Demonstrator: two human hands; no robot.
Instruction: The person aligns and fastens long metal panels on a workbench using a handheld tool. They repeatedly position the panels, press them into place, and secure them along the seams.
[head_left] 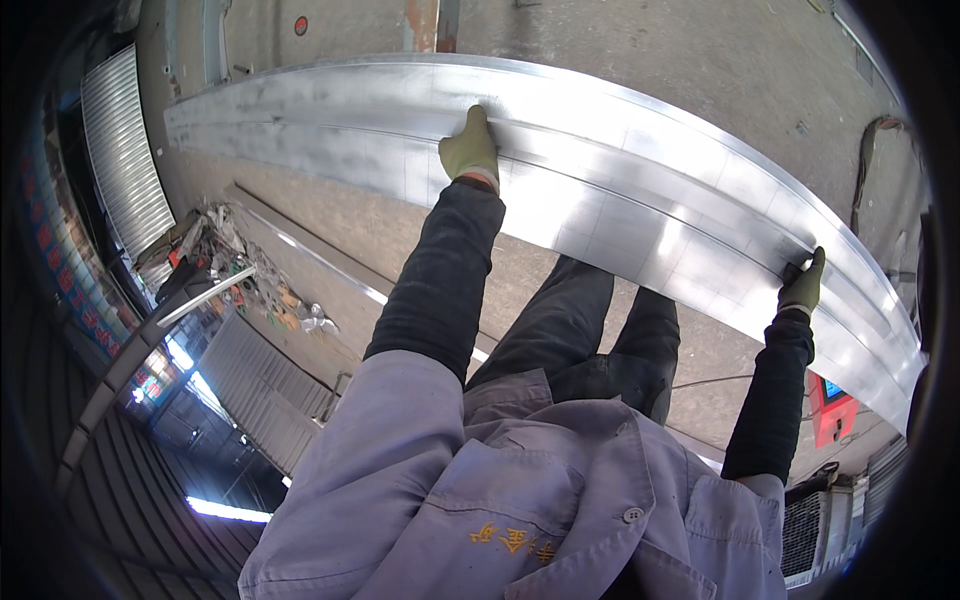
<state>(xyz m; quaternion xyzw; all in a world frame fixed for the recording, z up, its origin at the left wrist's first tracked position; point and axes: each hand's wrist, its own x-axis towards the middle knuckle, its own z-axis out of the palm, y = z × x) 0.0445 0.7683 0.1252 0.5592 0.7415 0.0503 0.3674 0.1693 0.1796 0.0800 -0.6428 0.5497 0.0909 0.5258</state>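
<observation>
Left hand [470, 148], gloved, gripping near edge of long metal sheet [620, 190] at 12 o'clock; right hand [803, 284] clamped on same edge at 3 o'clock. Sheet held above concrete floor [700, 50]. Scrap pile [240, 275], prob. offcuts, at 9 o'clock.

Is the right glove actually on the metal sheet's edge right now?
Touching. The head view shows the gloved right hand with fingers curled over the near edge of the long bent metal sheet.
</observation>
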